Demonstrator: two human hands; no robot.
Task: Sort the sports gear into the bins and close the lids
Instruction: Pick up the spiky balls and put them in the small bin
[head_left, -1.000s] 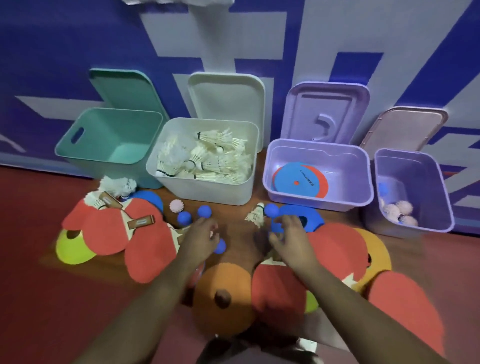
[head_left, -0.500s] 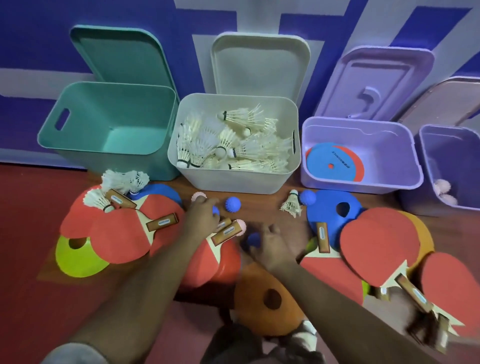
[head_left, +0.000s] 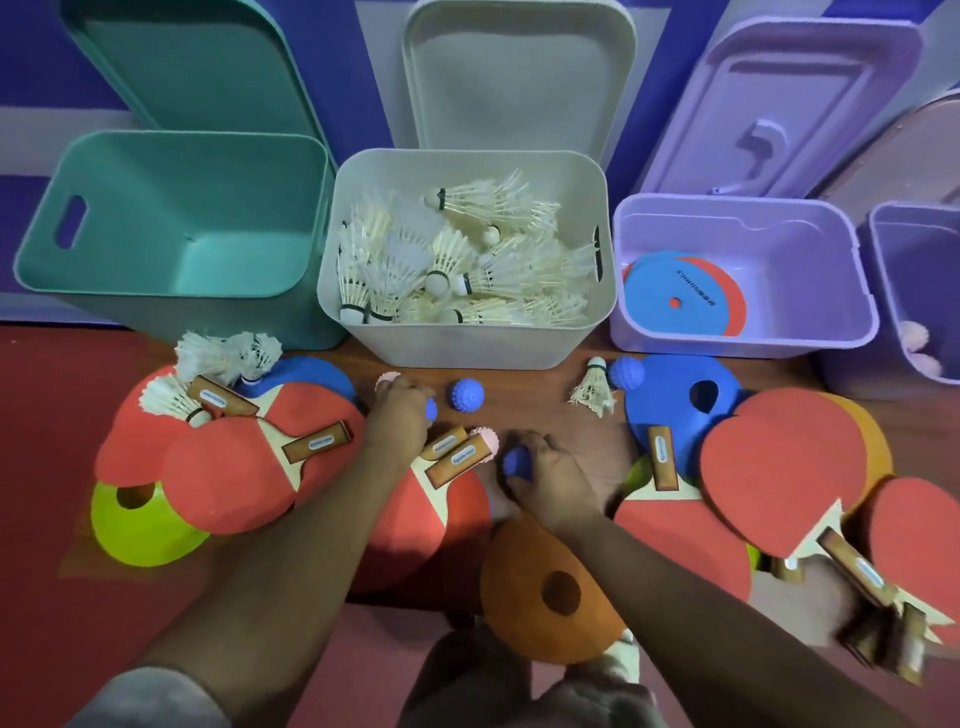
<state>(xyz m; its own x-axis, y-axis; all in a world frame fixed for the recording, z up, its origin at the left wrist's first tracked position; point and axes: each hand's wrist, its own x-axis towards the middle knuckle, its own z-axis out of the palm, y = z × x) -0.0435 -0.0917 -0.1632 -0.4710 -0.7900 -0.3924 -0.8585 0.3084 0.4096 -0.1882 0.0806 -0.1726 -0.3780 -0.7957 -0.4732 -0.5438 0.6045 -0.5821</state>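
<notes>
Fingers (head_left: 411, 388) of left hand (head_left: 397, 422) clutch a blue ball (head_left: 431, 409), right hand's (head_left: 553, 480) another ball (head_left: 516, 461), paddle handles (head_left: 453, 457) crowding between.

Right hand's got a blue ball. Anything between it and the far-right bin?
The bin is open. Between it and the ball in the right hand lie a blue cone and red paddles, flat on the floor, and the disc bin's near corner stands close to the line. Lifting over should clear them.

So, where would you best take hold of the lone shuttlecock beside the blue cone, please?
Pinch the shuttlecock by its cork, the firm end toward the bins, from above-left: a blue ball sits close on the cork's right, and the splayed feathers would probably crush.
</notes>
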